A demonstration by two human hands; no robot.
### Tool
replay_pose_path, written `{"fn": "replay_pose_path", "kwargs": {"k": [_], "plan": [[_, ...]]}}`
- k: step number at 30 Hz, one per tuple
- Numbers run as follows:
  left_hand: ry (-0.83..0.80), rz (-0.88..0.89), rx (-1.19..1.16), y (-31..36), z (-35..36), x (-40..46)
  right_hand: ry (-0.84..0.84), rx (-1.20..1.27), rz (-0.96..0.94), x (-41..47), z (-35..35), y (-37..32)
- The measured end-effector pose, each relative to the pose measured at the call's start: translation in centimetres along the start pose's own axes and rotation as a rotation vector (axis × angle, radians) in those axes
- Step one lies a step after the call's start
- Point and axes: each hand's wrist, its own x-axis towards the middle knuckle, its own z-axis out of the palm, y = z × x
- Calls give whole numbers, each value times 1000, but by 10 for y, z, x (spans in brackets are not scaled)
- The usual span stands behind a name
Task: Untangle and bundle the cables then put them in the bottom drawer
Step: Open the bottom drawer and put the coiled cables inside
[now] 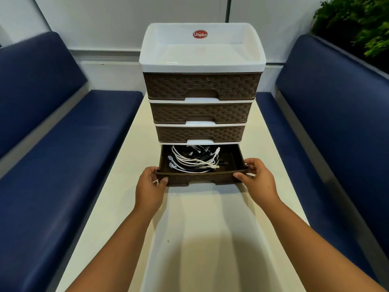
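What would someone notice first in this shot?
The drawer unit, brown fronts under a white top tray, stands mid-table. Its bottom drawer is pulled out, with black and white cables piled inside. The left hand and right hand grip its front corners.

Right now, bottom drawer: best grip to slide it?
Probably the bottom drawer front panel at its two outer corners, from the front, as the left hand and right hand do now. It is wide and pulled out, so paired grips keep it square; the cables lie clear behind.
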Motion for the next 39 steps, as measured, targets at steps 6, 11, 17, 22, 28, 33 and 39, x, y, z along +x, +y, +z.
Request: {"fn": "replay_pose_path", "kwargs": {"k": [6, 11, 17, 22, 28, 33, 39], "plan": [[4, -7, 0, 8, 8, 17, -26, -52, -13, 25, 1, -2], [7, -14, -21, 8, 11, 27, -17, -303, -168, 29, 4, -4], [21, -2, -32, 3, 14, 30, -177, -670, -659, 26, 37, -33], [27, 8, -38, 0, 15, 30, -327, -811, -550, 30, 71, -40], [24, 20, -30, -1, 14, 31, -335, -824, -453, 31, 80, -41], [28, 24, -19, -3, 13, 29, -382, -782, -391, 34, 78, -44], [25, 21, -16, -2, 13, 30, -438, -754, -330, 38, 76, -50]]}}
